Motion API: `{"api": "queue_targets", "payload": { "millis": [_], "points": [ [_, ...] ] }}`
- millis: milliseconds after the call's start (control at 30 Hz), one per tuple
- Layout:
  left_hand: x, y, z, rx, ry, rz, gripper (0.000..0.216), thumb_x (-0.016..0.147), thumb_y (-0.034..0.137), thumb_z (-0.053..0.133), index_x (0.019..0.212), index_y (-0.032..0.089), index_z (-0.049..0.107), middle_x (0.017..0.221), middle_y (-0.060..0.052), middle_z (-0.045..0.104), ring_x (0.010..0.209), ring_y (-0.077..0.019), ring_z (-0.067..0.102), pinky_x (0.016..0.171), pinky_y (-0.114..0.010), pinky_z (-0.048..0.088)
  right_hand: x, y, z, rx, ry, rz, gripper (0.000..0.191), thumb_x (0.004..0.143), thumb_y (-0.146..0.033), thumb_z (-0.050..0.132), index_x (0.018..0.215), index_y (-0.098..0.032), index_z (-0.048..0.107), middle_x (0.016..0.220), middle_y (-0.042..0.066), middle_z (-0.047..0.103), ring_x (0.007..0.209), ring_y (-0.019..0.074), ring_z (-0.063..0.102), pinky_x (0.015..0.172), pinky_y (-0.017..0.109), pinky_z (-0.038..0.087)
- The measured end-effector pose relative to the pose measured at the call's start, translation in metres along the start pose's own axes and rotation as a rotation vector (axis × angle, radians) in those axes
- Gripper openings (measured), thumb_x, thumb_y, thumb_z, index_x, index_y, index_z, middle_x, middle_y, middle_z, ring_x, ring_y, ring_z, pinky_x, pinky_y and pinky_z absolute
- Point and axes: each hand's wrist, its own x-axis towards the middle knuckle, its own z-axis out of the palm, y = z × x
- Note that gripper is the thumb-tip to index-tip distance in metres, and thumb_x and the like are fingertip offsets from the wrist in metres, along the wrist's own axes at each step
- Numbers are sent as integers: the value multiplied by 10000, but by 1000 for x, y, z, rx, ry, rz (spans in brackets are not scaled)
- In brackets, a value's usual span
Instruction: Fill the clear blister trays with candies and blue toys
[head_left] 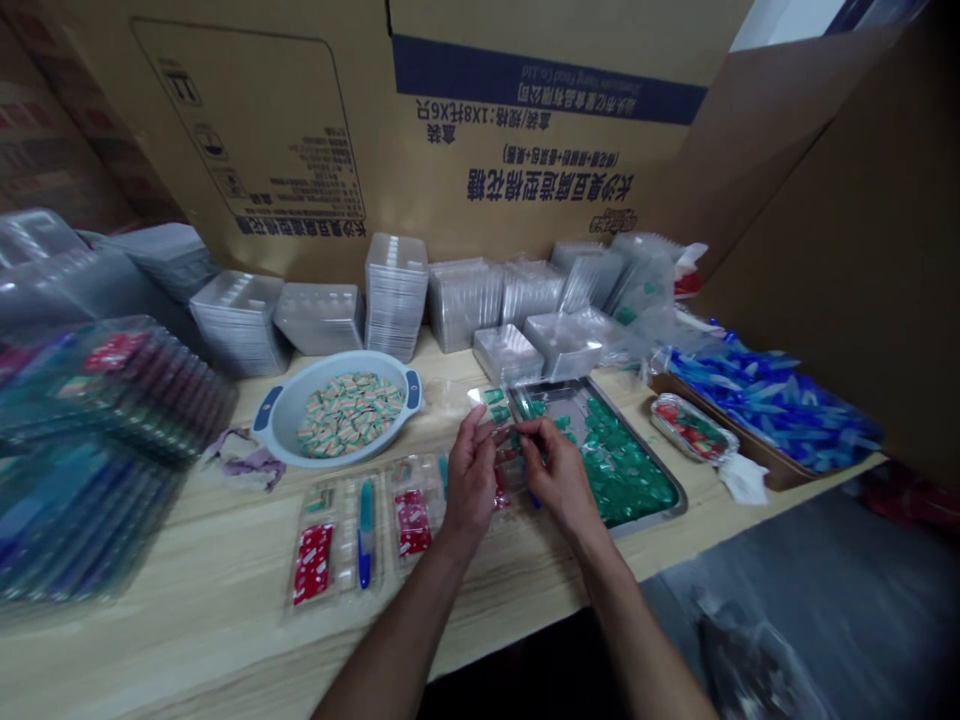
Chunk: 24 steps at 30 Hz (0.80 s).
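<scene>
A small clear plastic blister tray (504, 452) holding green and red pieces is being kept between the two hands, just above the near edge of a steel tray. The left hand (471, 478) and the right hand (556, 472) are being held close together over it. Their fingers (517, 430) are being kept curled and drawn together, tips pointing inward, but whether anything is being pinched cannot be told at this size.

Green-wrapped sweets (621, 468) are being held in the steel tray (679, 507), which is being rested on a pale wooden table (157, 570). To the left of the hands, two clear blister trays (335, 535) are being laid side by side, with red packets (313, 563) and a blue-and-teal stick (365, 532) seen in their compartments. Further left, striped wrapped sweets (349, 415) are being held in a light blue bowl (274, 425) with dark blue handles. Stacks of clear plastic trays (395, 295) are being lined up behind, against a printed cardboard box (547, 85). To the right, a small tray of red and green pieces (694, 428) is being rested beside a cardboard tray (772, 470) piled with blue-wrapped items (772, 400). A tall pile of filled clear packs (97, 450) is being kept at the far left.
</scene>
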Motion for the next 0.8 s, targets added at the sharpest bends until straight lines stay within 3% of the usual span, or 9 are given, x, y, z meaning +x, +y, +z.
{"api": "queue_targets", "payload": {
  "millis": [200,467,633,800],
  "points": [
    [-3,7,5,-32,8,-21,460,884,312,660,1331,262,561,1209,-67,711,1104,-227,682,958,-371,536,2,4,0,55,45,19,171,930,-282,480,1038,-225,600,888,35,672,804,201,629,728,319,481],
    [-3,10,6,6,18,-31,498,883,338,663,1357,251,536,1207,-88,708,1114,-240,680,921,-381,542,8,6,-7,-5,71,20,138,927,-323,504,964,-222,590,749,-1,607,661,174,552,637,304,426],
    [-4,11,7,28,8,-11,480,864,276,673,1334,254,578,1249,-83,692,1174,-226,649,983,-355,514,6,-6,1,-63,28,-37,121,929,-260,486,987,-220,585,883,44,657,778,196,611,721,328,478],
    [-2,9,6,27,24,-20,489,852,237,660,1334,251,579,1241,-67,704,1157,-202,654,1005,-331,498,-2,-20,12,-278,38,-179,189,942,-185,425,1041,-198,585,1022,116,640,943,245,620,834,380,501]
  ]
}}
